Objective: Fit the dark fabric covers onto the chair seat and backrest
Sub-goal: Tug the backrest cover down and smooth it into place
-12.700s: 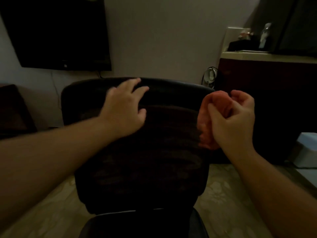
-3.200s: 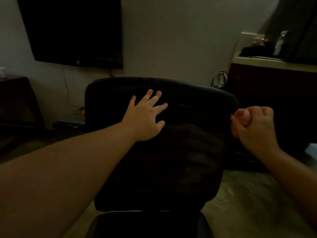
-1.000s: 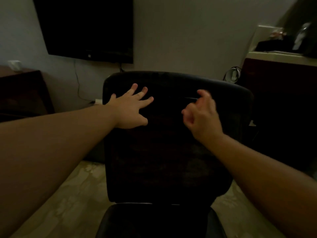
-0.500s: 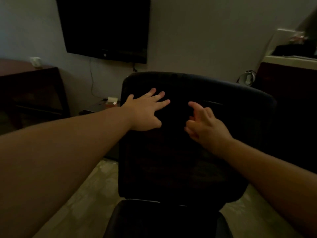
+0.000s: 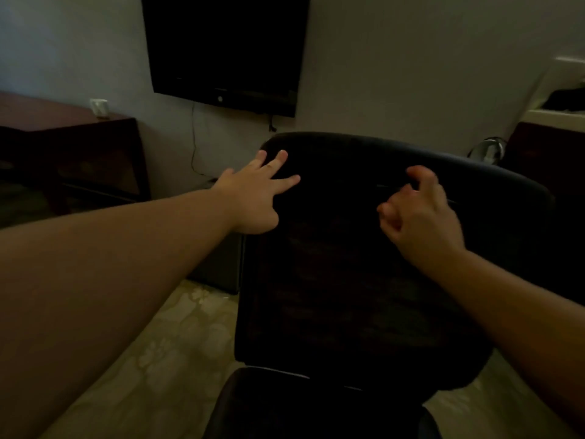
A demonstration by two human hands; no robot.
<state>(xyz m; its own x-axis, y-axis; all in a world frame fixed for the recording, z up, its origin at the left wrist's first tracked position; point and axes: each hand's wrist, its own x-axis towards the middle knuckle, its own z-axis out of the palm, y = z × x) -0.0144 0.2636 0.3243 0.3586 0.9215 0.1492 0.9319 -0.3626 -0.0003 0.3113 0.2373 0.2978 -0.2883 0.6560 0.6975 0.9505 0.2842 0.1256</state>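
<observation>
L hand [image 5: 253,198] flat, fingers spread, on backrest [image 5: 348,280] top-left edge; R hand [image 5: 421,213] curled, pinching cover.

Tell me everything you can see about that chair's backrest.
The backrest is black, wide, with rounded corners, standing upright above the seat. Its surface looks like dark fabric, though dim light hides detail. The left hand rests flat near its upper left corner; the right hand, fingers curled, seems to pinch the fabric near the top.
</observation>
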